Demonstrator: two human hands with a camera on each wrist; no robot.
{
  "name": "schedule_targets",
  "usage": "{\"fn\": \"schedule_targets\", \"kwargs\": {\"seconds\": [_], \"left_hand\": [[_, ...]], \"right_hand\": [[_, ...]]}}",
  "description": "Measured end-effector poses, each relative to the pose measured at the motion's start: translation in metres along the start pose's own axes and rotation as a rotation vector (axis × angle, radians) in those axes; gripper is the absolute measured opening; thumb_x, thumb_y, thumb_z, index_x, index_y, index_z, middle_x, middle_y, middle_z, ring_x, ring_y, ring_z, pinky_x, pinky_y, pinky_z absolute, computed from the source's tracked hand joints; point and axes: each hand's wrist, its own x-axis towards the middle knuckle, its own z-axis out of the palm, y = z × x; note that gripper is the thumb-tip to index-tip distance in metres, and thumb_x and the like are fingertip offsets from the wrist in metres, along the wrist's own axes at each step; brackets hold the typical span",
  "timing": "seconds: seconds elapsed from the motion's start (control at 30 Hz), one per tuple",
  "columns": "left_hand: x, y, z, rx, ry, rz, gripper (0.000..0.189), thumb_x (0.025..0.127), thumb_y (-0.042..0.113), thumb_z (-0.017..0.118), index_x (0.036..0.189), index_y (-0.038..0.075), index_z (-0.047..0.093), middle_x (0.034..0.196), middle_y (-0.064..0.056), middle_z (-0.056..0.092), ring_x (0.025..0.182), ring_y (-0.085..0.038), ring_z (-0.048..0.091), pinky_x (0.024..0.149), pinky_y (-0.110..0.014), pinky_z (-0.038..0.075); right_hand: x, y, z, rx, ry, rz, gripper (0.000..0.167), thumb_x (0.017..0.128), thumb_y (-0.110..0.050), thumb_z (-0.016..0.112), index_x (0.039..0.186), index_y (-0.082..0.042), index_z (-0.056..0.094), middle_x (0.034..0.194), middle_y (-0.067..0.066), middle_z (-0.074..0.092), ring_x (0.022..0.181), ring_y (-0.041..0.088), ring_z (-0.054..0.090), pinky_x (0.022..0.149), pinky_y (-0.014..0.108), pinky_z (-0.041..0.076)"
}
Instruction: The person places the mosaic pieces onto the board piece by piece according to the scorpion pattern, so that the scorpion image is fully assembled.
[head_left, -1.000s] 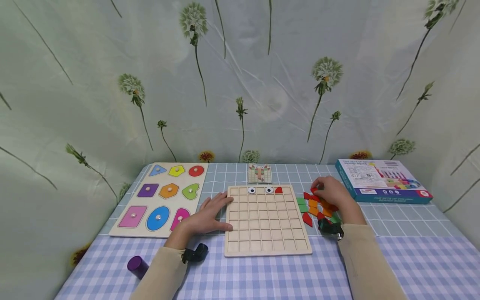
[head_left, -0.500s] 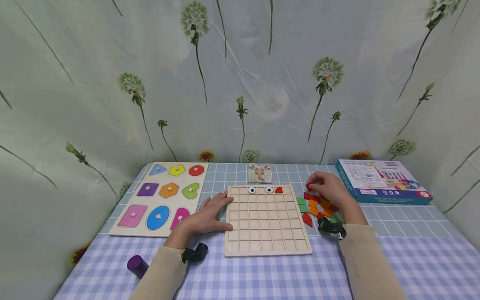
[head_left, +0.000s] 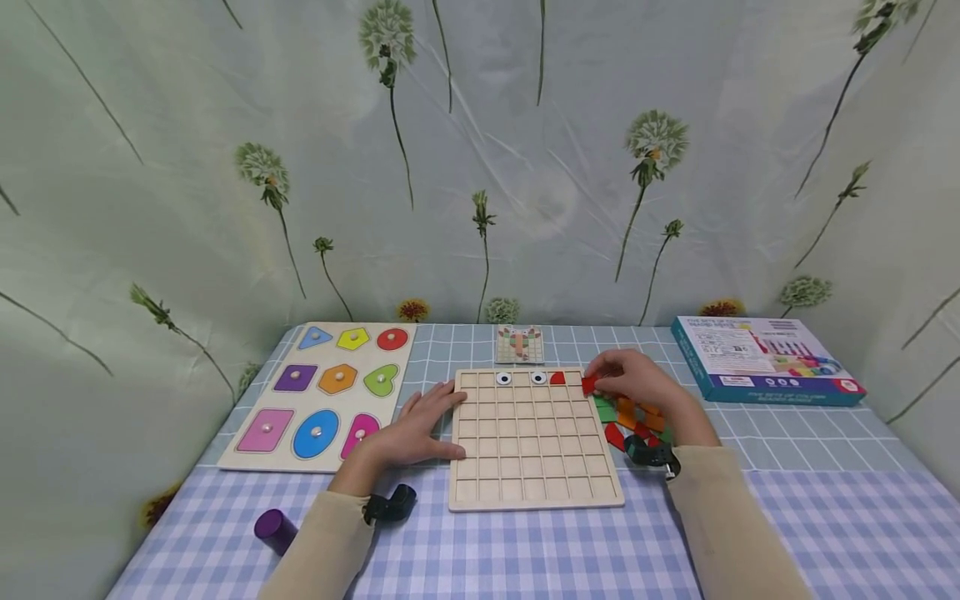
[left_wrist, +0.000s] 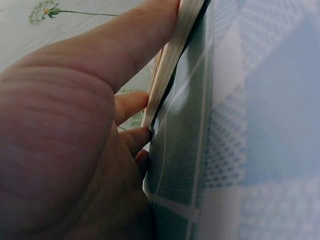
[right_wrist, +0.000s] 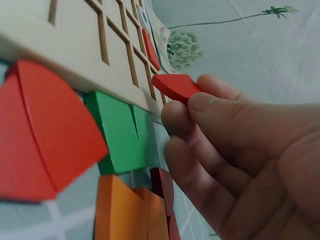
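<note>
My right hand (head_left: 637, 381) pinches a red wooden tile (right_wrist: 175, 86) between thumb and fingers, at the far right corner of the wooden grid board (head_left: 528, 442). In the board's far row sit two eye tiles (head_left: 503, 379) and a red piece (head_left: 557, 379) with a curved side. My left hand (head_left: 420, 429) rests along the board's left edge, fingers spread; in the left wrist view its thumb (left_wrist: 135, 37) and fingertips touch the board's side. Right of the board lies a pile of loose pieces: green (right_wrist: 120, 132), orange (right_wrist: 131, 212) and red (right_wrist: 50, 130).
A pattern card (head_left: 519, 346) lies behind the board. To the left is a knobbed shape puzzle (head_left: 352, 333), with a purple cylinder (head_left: 275, 532) nearer me. A toy box (head_left: 768, 362) lies at the back right. A floral curtain hangs behind.
My right hand has moved left from the pile with the red tile, up to the board's far right corner. My left hand stays on the board's edge.
</note>
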Motion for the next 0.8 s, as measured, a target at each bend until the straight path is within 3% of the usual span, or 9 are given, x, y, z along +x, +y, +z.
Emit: {"fn": "schedule_targets", "kwargs": {"seconds": [0.2, 0.43, 0.8], "left_hand": [[0.0, 0.0, 0.0, -0.001, 0.001, 0.001, 0.089, 0.081, 0.045, 0.079, 0.155, 0.021, 0.036, 0.169, -0.006, 0.019, 0.158, -0.028, 0.01, 0.128, -0.055, 0.001], [0.001, 0.001, -0.001, -0.004, -0.002, 0.0, 0.089, 0.081, 0.046, 0.078, 0.155, 0.021, 0.036, 0.169, -0.005, 0.018, 0.158, -0.027, 0.008, 0.128, -0.054, -0.001], [0.001, 0.0, 0.0, 0.01, -0.003, -0.007, 0.088, 0.082, 0.044, 0.079, 0.155, 0.02, 0.036, 0.169, -0.006, 0.018, 0.158, -0.028, 0.008, 0.128, -0.054, 0.0]], "right_hand": [[0.005, -0.003, 0.008, -0.054, -0.013, 0.0, 0.013, 0.094, -0.011, 0.067, 0.105, -0.012, 0.074, 0.103, 0.007, 0.071, 0.092, 0.021, 0.058, 0.082, 0.028, 0.05], [0.007, -0.007, 0.012, -0.107, -0.02, -0.045, 0.013, 0.093, -0.011, 0.068, 0.105, -0.009, 0.073, 0.103, 0.009, 0.071, 0.086, 0.02, 0.057, 0.075, 0.028, 0.05], [0.01, -0.009, 0.02, -0.105, -0.016, -0.012, 0.012, 0.093, -0.009, 0.068, 0.104, -0.011, 0.073, 0.1, 0.008, 0.066, 0.088, 0.021, 0.057, 0.076, 0.029, 0.049]]}}
